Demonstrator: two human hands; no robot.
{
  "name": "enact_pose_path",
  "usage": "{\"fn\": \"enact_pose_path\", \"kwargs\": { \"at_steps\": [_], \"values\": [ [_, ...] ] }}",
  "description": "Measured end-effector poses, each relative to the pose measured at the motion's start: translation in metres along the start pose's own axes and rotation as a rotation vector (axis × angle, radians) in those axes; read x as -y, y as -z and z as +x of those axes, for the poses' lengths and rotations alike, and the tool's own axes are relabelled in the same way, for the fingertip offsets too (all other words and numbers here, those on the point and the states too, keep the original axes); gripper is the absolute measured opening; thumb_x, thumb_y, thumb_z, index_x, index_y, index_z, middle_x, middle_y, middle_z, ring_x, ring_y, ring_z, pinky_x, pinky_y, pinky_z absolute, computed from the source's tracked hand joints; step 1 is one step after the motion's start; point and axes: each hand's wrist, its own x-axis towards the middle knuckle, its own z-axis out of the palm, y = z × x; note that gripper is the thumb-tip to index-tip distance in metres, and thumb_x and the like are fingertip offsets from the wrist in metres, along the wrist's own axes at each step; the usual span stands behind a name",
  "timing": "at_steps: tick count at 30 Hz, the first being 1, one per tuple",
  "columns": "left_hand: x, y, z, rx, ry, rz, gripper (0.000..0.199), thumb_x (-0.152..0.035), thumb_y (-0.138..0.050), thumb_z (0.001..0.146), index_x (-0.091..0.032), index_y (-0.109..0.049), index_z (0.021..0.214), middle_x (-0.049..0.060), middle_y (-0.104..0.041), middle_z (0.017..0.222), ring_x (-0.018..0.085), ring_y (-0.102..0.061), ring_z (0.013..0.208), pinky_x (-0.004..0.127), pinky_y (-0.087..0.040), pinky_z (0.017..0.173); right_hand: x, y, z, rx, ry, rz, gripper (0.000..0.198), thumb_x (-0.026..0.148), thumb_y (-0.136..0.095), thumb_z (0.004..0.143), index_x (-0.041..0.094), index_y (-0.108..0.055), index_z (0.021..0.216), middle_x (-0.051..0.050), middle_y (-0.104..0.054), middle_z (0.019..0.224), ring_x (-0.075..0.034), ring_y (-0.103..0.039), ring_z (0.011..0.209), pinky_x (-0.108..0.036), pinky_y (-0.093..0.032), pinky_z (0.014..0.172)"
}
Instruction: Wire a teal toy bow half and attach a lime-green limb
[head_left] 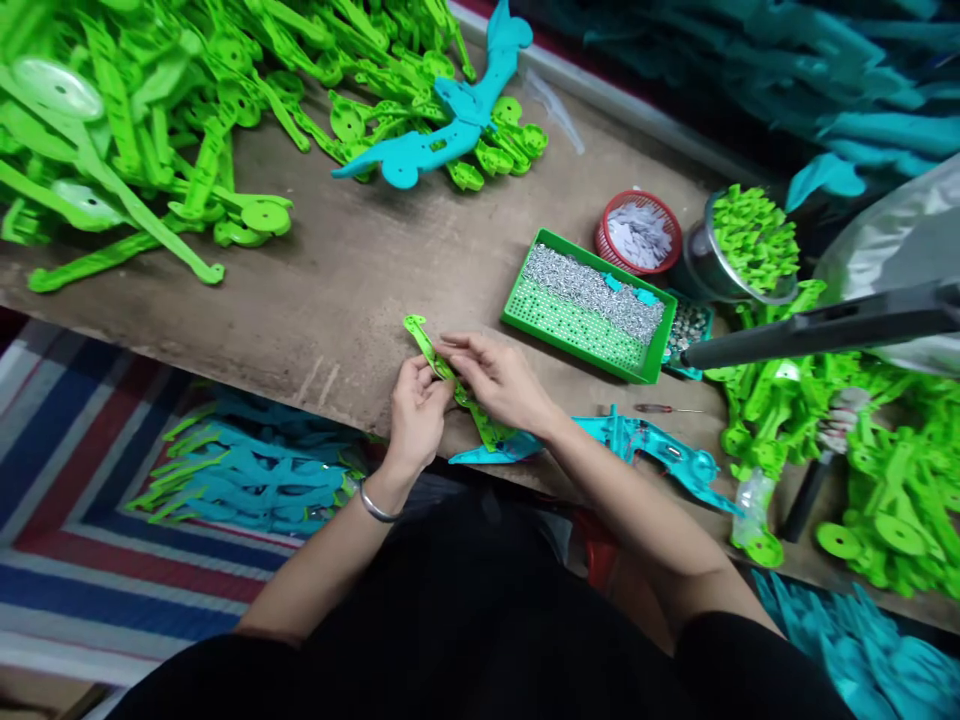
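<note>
A long lime-green plastic part (421, 338) lies slanted at the front of the table, between my two hands. My left hand (421, 405) is closed on its middle, thumb and fingers pinching it. My right hand (501, 380) reaches over the same part from the right, its fingertips at the middle; whether they hold a small piece is hidden. Just right of the green part's lower end, a turquoise plastic part (660, 450) lies along the table edge, partly behind my right forearm. A small screwdriver (654, 408) rests beyond it.
Green parts are heaped at the back left (217, 110) and at the right (892, 470). A green tray of screws (581, 350), a red basket of white pieces (602, 245) and a metal pot of green pieces (697, 255) stand ahead right. A dark bar (817, 328) juts in from the right; a hammer (808, 498) lies below it.
</note>
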Motion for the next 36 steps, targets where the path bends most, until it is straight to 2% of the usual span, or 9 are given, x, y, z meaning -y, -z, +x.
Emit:
{"fn": "enact_pose_path", "kwargs": {
  "at_steps": [3, 6, 11, 15, 17, 21, 28, 32, 36],
  "values": [
    [-0.006, -0.001, -0.002, 0.009, 0.063, -0.004, 0.040, -0.027, -0.076, 0.073, -0.020, -0.051, 0.103, 0.005, -0.072, 0.106, 0.016, -0.073, 0.083, 0.030, -0.061, 0.074, 0.005, 0.017, -0.015, -0.136, -0.124, 0.122, 0.034, 0.027, -0.046, 0.098, 0.018, -0.060, 0.127, -0.008, -0.073, 0.122, -0.017, -0.072, 0.105, -0.033, -0.057, 0.090],
    [-0.009, -0.001, -0.003, 0.014, 0.092, 0.029, 0.041, -0.026, -0.075, 0.073, -0.020, -0.049, 0.104, 0.006, -0.070, 0.111, 0.017, -0.074, 0.084, 0.032, -0.062, 0.075, 0.019, 0.022, -0.041, -0.191, -0.214, -0.071, 0.028, 0.033, -0.051, 0.097, 0.017, -0.068, 0.113, -0.008, -0.077, 0.107, -0.020, -0.072, 0.097, -0.034, -0.054, 0.086],
    [-0.014, 0.000, -0.005, 0.039, 0.132, 0.086, 0.042, -0.027, -0.072, 0.078, -0.022, -0.045, 0.109, 0.006, -0.070, 0.113, 0.016, -0.074, 0.080, 0.029, -0.062, 0.069, 0.033, 0.002, -0.078, -0.132, -0.220, -0.462, 0.035, 0.044, -0.061, 0.092, 0.016, -0.065, 0.112, -0.010, -0.074, 0.096, -0.025, -0.068, 0.089, -0.037, -0.046, 0.078],
    [-0.017, 0.001, -0.009, 0.074, 0.149, 0.115, 0.045, -0.032, -0.071, 0.081, -0.024, -0.043, 0.115, 0.006, -0.069, 0.113, 0.014, -0.073, 0.078, 0.025, -0.061, 0.067, 0.027, -0.016, -0.085, -0.143, -0.161, -0.643, 0.026, 0.029, -0.058, 0.093, 0.016, -0.062, 0.116, -0.010, -0.072, 0.094, -0.025, -0.065, 0.086, -0.037, -0.040, 0.076],
    [-0.017, 0.002, -0.010, 0.106, 0.142, 0.143, 0.052, -0.030, -0.074, 0.079, -0.024, -0.041, 0.119, 0.006, -0.068, 0.114, 0.014, -0.073, 0.081, 0.026, -0.061, 0.069, 0.022, -0.020, -0.085, -0.138, -0.146, -0.653, 0.021, 0.023, -0.050, 0.097, 0.016, -0.064, 0.112, -0.009, -0.071, 0.091, -0.023, -0.064, 0.083, -0.036, -0.039, 0.075],
    [-0.015, 0.004, -0.011, 0.142, 0.121, 0.169, 0.062, -0.027, -0.079, 0.074, -0.024, -0.039, 0.121, 0.005, -0.067, 0.113, 0.016, -0.073, 0.085, 0.027, -0.062, 0.071, 0.016, -0.023, -0.085, -0.113, -0.103, -0.623, 0.025, 0.019, -0.044, 0.100, 0.017, -0.067, 0.110, -0.009, -0.069, 0.091, -0.020, -0.062, 0.081, -0.034, -0.044, 0.075],
    [-0.012, 0.004, -0.009, 0.127, 0.097, 0.166, 0.064, -0.023, -0.082, 0.070, -0.024, -0.041, 0.119, 0.002, -0.068, 0.106, 0.014, -0.074, 0.082, 0.024, -0.062, 0.071, 0.011, -0.026, -0.083, -0.051, -0.126, -0.563, 0.028, 0.015, -0.044, 0.099, 0.017, -0.069, 0.110, -0.009, -0.063, 0.094, -0.017, -0.060, 0.077, -0.027, -0.047, 0.065],
    [-0.011, 0.002, -0.009, 0.123, 0.089, 0.175, 0.064, -0.021, -0.083, 0.068, -0.024, -0.041, 0.116, 0.001, -0.068, 0.102, 0.014, -0.074, 0.079, 0.023, -0.062, 0.071, 0.009, -0.026, -0.083, -0.048, -0.137, -0.546, 0.026, 0.013, -0.043, 0.098, 0.014, -0.069, 0.105, -0.009, -0.060, 0.092, -0.017, -0.059, 0.076, -0.027, -0.047, 0.066],
    [-0.011, 0.001, -0.010, 0.111, 0.081, 0.199, 0.058, -0.025, -0.079, 0.074, -0.025, -0.041, 0.117, 0.001, -0.068, 0.104, 0.014, -0.074, 0.080, 0.024, -0.062, 0.070, 0.008, -0.028, -0.083, -0.056, -0.128, -0.524, 0.026, 0.012, -0.042, 0.097, 0.013, -0.068, 0.103, -0.010, -0.058, 0.091, -0.018, -0.058, 0.076, -0.028, -0.048, 0.067]
  ]
}}
